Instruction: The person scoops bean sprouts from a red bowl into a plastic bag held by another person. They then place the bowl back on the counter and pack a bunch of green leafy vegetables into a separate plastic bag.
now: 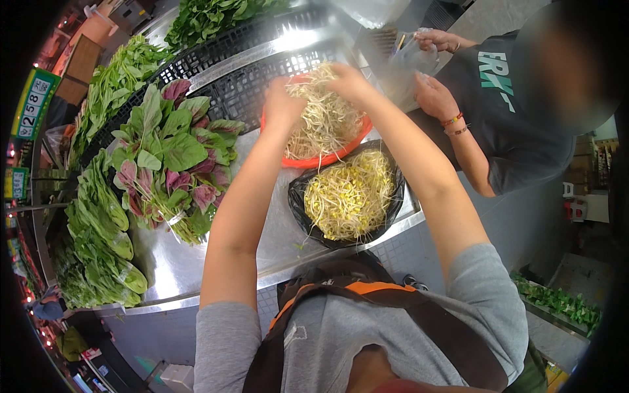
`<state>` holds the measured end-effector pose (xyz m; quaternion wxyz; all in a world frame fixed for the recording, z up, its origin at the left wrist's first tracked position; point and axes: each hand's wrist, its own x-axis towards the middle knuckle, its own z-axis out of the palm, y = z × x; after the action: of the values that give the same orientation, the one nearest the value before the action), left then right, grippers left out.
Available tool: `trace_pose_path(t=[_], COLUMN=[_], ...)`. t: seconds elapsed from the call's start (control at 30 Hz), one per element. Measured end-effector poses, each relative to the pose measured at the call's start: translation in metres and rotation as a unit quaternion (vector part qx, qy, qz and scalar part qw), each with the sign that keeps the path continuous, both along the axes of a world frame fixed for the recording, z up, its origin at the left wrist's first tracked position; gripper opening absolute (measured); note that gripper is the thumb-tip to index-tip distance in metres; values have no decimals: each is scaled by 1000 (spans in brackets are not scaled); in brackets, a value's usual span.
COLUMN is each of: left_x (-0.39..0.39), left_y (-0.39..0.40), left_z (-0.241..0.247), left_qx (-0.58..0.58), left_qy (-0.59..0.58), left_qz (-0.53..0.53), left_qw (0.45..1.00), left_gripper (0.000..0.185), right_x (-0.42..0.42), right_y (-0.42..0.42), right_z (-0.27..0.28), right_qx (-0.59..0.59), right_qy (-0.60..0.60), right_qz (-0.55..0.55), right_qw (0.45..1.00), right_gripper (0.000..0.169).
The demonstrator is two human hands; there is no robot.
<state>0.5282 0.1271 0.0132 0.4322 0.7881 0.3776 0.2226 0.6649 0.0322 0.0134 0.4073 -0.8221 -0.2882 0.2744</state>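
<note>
Pale bean sprouts (322, 118) are heaped in a red plastic basket (339, 158) on a stainless steel counter (275, 216). My left hand (286, 104) is at the left side of the heap, its fingers bent and mostly hidden, so its grip is unclear. At the far right of the heap, my right hand (350, 83) has its fingers closed on a bunch of sprouts. Nearer to me, yellow-headed soybean sprouts (351, 196) fill a container lined with a black plastic bag (314, 228), close beside the red basket.
Bundled red-and-green amaranth (177, 157) and leafy lettuce (103, 236) lie to the left. Black plastic crates (236, 98) stand behind. Across the counter's right end, another person (501, 108) holds a clear plastic bag (413, 61). Price signs (34, 103) stand at far left.
</note>
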Motion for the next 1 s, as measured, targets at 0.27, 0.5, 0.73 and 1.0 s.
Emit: trace_pose_path(t=[0.27, 0.5, 0.73, 1.0], left_x=[0, -19, -13, -19], left_y=[6, -31, -30, -12], left_z=[-11, -24, -29, -24], left_qx=[101, 184, 265, 154], left_qy=[3, 306, 18, 89], left_qz=[-171, -197, -189, -188], left_qw=[980, 913, 945, 966], left_gripper=[73, 117, 44, 93], right_x=[-8, -42, -15, 47], right_y=[-1, -42, -32, -27], right_z=[3, -41, -43, -45], right_qx=[-121, -218, 35, 14], right_qy=[-152, -210, -273, -44], right_qz=[220, 133, 118, 250], right_qw=[956, 944, 954, 967], right_gripper=[73, 116, 53, 84])
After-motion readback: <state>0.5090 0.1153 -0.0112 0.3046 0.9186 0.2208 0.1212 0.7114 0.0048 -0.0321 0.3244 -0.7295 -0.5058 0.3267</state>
